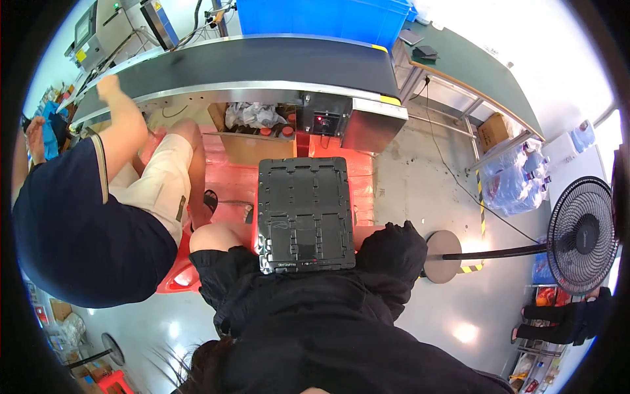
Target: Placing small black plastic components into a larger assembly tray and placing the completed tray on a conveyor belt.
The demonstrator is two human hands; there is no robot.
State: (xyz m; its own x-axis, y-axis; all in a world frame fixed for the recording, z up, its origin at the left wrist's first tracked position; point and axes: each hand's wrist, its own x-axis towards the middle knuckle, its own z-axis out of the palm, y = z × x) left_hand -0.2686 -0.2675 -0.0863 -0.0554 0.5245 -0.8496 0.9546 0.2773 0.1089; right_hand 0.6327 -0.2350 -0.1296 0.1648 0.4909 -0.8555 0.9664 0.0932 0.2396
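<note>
Neither of my hands shows in the head view. A black moulded plastic tray (306, 213) with several shallow compartments lies at my lap, between my knees. Red edges show along its sides, and what bears it underneath is hidden. Beyond the tray stands a conveyor with a dark belt (262, 62) and a metal frame. On my left sits a co-worker (85, 217) in a dark top and light shorts, one arm reaching over the belt's left part.
An open cardboard box (252, 148) with red-capped bottles and clear plastic sits under the conveyor. A blue bin (321, 16) stands behind it. To my right are a black fan (583, 235), a green-topped table (472, 72), wrapped water bottles (515, 184) and a floor cable.
</note>
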